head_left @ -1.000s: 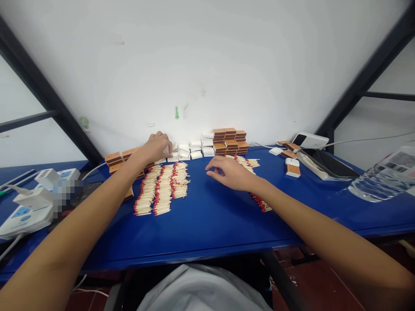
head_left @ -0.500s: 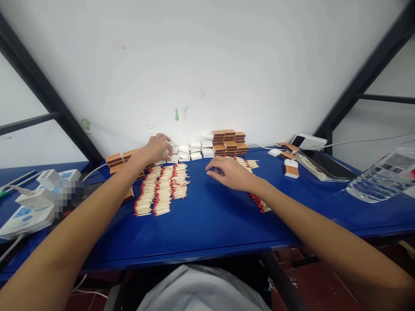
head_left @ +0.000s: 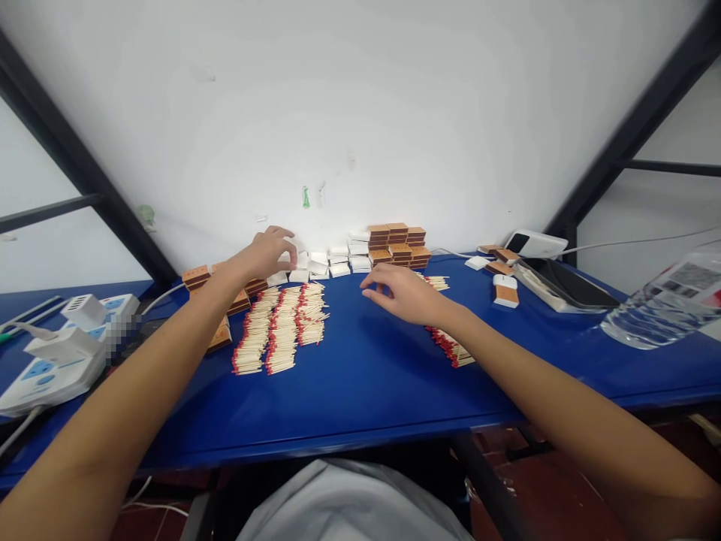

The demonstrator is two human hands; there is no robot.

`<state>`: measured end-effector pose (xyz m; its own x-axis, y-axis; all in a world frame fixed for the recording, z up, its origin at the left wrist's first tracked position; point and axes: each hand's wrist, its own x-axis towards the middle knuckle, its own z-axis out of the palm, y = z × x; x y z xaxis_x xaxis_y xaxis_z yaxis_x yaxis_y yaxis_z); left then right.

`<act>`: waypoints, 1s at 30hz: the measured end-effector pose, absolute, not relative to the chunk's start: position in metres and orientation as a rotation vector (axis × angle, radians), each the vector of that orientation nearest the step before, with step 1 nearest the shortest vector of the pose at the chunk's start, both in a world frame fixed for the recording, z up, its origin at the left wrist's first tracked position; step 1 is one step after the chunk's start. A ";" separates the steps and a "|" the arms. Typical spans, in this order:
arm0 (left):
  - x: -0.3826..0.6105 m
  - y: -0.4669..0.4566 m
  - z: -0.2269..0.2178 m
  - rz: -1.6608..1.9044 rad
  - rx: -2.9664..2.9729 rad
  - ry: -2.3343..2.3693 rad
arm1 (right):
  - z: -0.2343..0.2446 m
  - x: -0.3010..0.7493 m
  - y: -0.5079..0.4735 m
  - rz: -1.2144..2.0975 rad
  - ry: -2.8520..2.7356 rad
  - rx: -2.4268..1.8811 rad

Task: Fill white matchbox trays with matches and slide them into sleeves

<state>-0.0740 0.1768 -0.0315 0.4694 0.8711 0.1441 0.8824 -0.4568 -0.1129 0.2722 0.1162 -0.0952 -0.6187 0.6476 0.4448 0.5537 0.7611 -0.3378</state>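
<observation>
My left hand [head_left: 271, 251] reaches to the back of the blue table, fingers bent and apart at the left end of a row of white matchbox trays [head_left: 318, 263]. No tray shows lifted in it; contact with the nearest one is unclear. Over the table's middle, my right hand [head_left: 402, 289] hovers with thumb and fingers apart and nothing between them. Matchsticks [head_left: 285, 330] with red heads lie in several strips right of my left forearm. More matchsticks [head_left: 451, 349] are partly covered by my right hand and forearm.
Brown matchboxes [head_left: 399, 244] stand stacked against the wall, with others [head_left: 194, 276] at left behind my forearm. A power strip [head_left: 73, 368] sits far left. On the right are loose matchboxes [head_left: 505, 295], a white power bank [head_left: 535, 244], a dark phone [head_left: 563, 284] and a plastic bottle [head_left: 665, 300].
My left hand has shifted slightly left and up beside the white trays. My right hand has moved a little right and its fingers have lifted slightly.
</observation>
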 end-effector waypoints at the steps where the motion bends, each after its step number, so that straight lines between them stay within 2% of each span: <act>1: -0.074 0.175 -0.026 -0.144 -2.577 -1.507 | -0.094 0.275 0.119 0.214 -2.389 -0.900; 7: -0.045 0.136 -0.005 -0.350 -2.769 -1.347 | -0.084 0.305 0.141 0.025 -2.310 -1.001; 12: 0.005 0.075 -0.040 -0.292 -3.033 -1.162 | -0.082 0.342 0.166 -0.138 -2.297 -1.287; 17: 0.022 0.042 -0.075 -0.274 -3.055 -1.131 | -0.093 0.347 0.183 0.029 -2.383 -1.375; 24: 0.011 0.042 -0.084 -0.254 -3.024 -1.290 | -0.117 0.325 0.204 -0.076 -2.524 -1.283; 30: 0.003 0.051 -0.090 -0.300 -2.973 -1.194 | -0.126 0.333 0.216 -0.171 -2.513 -1.354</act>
